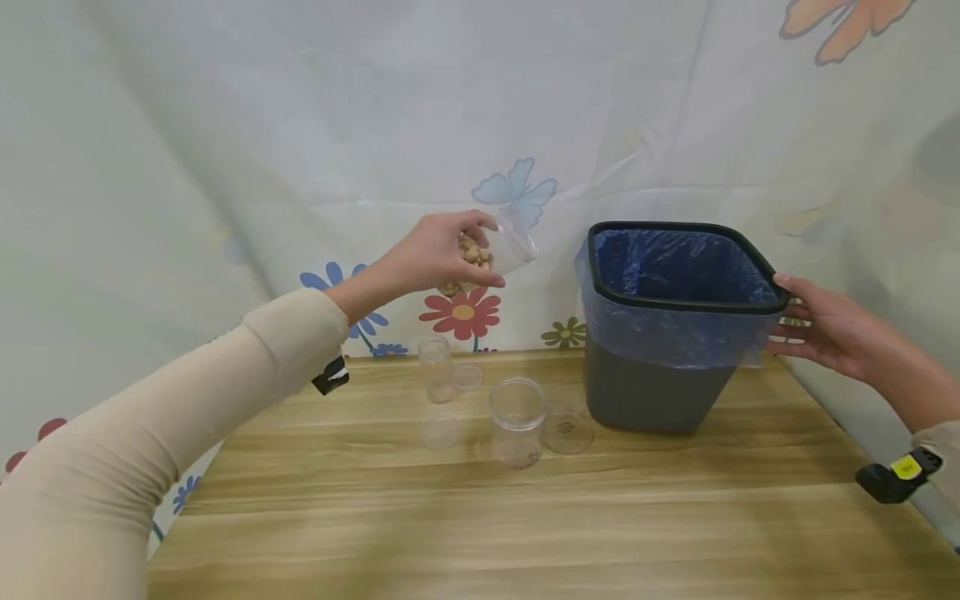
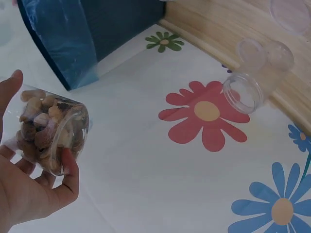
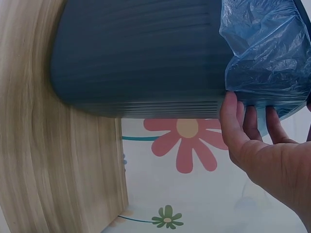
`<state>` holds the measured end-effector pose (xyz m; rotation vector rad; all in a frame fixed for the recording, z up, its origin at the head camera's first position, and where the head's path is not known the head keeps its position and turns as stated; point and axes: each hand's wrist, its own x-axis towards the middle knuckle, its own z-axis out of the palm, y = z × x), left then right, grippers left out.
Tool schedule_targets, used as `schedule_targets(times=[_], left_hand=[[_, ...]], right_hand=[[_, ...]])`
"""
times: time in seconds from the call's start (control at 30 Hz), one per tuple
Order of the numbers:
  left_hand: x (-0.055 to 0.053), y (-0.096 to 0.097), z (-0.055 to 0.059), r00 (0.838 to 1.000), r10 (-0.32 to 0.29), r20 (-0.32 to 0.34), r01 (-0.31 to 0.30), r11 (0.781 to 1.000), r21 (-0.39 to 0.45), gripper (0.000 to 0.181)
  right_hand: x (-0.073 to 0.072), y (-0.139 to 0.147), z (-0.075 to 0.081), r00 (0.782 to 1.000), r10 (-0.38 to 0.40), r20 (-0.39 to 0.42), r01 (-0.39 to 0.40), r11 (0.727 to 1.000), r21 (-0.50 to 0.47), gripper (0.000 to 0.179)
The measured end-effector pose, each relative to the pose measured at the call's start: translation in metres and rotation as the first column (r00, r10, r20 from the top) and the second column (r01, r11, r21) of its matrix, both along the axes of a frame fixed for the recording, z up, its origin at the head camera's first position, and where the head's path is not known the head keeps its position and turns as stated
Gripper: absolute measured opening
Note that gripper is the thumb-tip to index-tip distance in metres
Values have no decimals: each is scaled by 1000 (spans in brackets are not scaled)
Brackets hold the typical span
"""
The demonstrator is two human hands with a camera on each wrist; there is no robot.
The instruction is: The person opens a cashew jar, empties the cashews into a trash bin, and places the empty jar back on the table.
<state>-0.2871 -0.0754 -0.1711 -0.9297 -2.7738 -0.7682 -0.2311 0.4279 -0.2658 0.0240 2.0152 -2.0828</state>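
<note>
In the head view my left hand (image 1: 457, 254) grips a clear plastic jar (image 1: 513, 246), tipped on its side in the air with its mouth toward the bin. Small tan and brown nut- or shell-like pieces (image 2: 43, 124) fill its base end. Right of it stands a grey trash bin (image 1: 660, 392) lined with a blue bag (image 1: 675, 333) folded over the black rim. My right hand (image 1: 832, 333) holds the bin's right side, its uppermost digit at the rim. In the right wrist view, slightly bent fingers (image 3: 235, 126) touch the side just under the rim.
On the wooden table (image 1: 480, 533) stand a wide clear jar (image 1: 517, 429) and a narrow clear jar (image 1: 435, 371). Flat clear lids (image 1: 567, 432) lie around them. A flower-printed sheet (image 1: 375, 167) hangs behind the table and down its sides.
</note>
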Motion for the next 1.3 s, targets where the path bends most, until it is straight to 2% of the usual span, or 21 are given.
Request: schedule_targets(times=[0.13,0.23,0.37,0.47,0.6,0.83,1.13,1.3], left_hand=[[2,9,4,998,-18,-54,14,997,-73,80],[5,15,5,996,-9,-94,-3,992,-126,81],[10,23,5,991,-2,-136,-27,977,-210,84],[12,30,6,982,-22,-185,-30,962,-272,86],[12,40,8,972,-46,-230,-29,950,-311,85],[13,63,15,968,-58,-243,-40,923,-383,85],[8,82,18,971,-37,-235,-80,879,-470,86],[6,87,21,969,-33,-245,-95,864,-494,87]], right_hand=[[0,3,-1,1000,-1,4,1,1000,-9,29],[0,4,-1,1000,3,5,-3,1000,11,32],[0,3,-1,1000,12,9,-13,1000,20,33],[0,2,-1,1000,17,12,-17,1000,5,31],[1,2,-1,1000,12,11,-12,1000,3,32],[2,1,0,1000,9,10,-10,1000,9,33],[4,0,-2,1000,14,-17,-14,1000,-22,22],[2,0,0,1000,18,-13,-18,1000,0,30]])
